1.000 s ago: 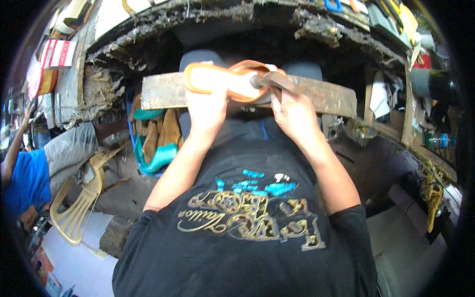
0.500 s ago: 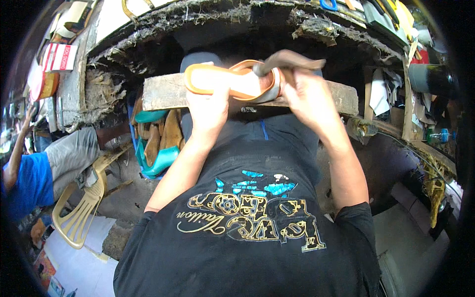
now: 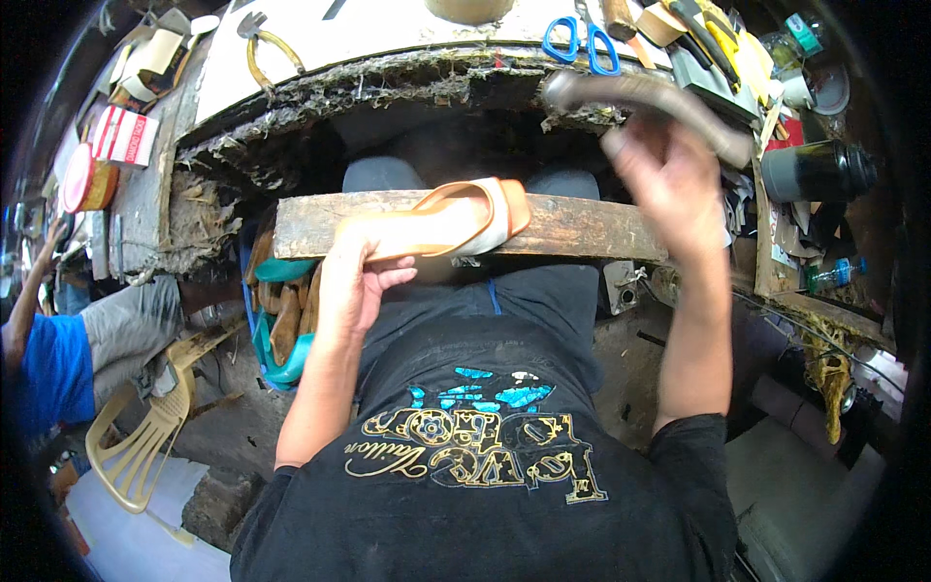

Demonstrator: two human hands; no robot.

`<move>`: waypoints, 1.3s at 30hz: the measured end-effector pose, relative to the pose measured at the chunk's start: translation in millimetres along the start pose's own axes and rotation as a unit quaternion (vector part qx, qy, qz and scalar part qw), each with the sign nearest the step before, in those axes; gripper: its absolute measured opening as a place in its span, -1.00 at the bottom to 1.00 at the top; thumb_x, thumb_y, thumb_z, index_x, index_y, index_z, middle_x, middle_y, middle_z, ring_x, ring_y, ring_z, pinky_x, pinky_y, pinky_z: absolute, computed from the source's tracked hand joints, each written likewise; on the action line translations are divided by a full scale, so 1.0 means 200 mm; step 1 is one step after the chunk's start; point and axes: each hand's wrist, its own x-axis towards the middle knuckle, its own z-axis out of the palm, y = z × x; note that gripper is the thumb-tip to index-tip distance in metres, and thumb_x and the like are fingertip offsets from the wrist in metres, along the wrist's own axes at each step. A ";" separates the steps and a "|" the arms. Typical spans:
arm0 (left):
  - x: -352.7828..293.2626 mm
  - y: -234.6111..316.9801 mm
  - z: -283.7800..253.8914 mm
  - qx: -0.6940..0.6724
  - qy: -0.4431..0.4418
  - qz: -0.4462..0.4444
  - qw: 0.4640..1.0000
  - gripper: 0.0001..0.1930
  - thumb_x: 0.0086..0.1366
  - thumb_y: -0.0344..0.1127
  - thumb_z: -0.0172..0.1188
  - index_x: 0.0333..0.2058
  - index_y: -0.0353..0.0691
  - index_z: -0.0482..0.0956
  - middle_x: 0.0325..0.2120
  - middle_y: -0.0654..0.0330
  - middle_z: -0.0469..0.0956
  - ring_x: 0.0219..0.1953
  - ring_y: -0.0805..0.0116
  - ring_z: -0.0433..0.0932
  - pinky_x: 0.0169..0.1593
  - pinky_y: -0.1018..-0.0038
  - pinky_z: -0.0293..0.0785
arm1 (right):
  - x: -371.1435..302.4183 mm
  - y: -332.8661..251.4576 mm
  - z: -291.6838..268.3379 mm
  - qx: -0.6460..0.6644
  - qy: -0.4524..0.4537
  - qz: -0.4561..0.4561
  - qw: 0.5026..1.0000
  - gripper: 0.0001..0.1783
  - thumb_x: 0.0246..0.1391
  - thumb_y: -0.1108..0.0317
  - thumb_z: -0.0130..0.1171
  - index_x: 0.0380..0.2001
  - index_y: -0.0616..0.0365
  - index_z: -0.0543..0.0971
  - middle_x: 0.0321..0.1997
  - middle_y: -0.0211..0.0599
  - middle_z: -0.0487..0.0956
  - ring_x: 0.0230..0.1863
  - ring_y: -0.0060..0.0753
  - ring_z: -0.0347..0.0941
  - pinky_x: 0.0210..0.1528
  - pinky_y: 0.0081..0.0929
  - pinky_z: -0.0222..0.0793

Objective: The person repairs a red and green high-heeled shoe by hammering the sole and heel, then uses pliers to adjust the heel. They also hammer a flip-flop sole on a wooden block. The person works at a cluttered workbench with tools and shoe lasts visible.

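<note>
An orange-edged sandal [image 3: 464,229] with a pale insole and a light strap lies along a worn wooden plank [image 3: 601,225] across my lap. My left hand [image 3: 354,274] grips its left end, thumb on top and fingers beneath. Raised above the plank's right part, my right hand [image 3: 679,189] is closed around a curved grey tool [image 3: 669,95] that looks like a hammer. Motion blurs this hand and tool, and the tool is apart from the sandal.
Pincers [image 3: 257,44], blue-handled scissors [image 3: 582,44] and other tools lie on the ragged-edged bench ahead. A basket [image 3: 281,361] of wooden shoe forms stands left, near a plastic chair [image 3: 145,436] and a person in blue [image 3: 58,354]. A dark jar [image 3: 815,173] stands at right.
My right hand has lifted the hammer-like tool up and to the right, off the sandal's strap end. The sandal has moved slightly down and left, now resting along the plank.
</note>
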 end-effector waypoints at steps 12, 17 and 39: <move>-0.12 -0.08 0.02 -0.044 -0.120 -0.074 0.989 -0.33 0.13 -0.45 0.45 0.21 -0.36 0.37 0.08 -0.02 0.52 0.05 0.14 0.62 0.11 0.18 0.66 | 0.75 0.36 0.08 -0.363 0.052 -0.065 0.928 -0.49 0.20 0.09 0.30 0.17 0.01 0.55 -0.06 -0.08 0.57 0.04 0.05 0.55 0.07 -0.09 0.48; -0.13 -0.09 0.02 -0.074 -0.139 -0.066 0.985 -0.36 0.15 -0.50 0.43 0.19 -0.34 0.35 0.09 -0.03 0.51 0.09 0.07 0.60 0.13 0.14 0.66 | 0.68 0.16 0.03 -0.376 0.065 -0.105 0.918 -0.62 0.20 0.19 0.32 0.03 0.09 0.61 -0.17 -0.06 0.57 -0.06 0.06 0.56 0.01 -0.12 0.49; 0.20 0.18 0.48 -0.178 -0.302 -0.013 0.937 -0.06 0.32 0.50 -0.01 0.30 -0.29 0.34 0.13 -0.11 0.55 0.10 -0.13 0.60 0.07 -0.11 0.62 | -0.41 -0.31 0.52 0.429 -0.336 0.137 0.827 -0.51 0.40 0.17 0.14 0.24 0.25 0.46 0.11 -0.33 0.58 0.15 -0.51 0.42 0.26 -0.40 0.37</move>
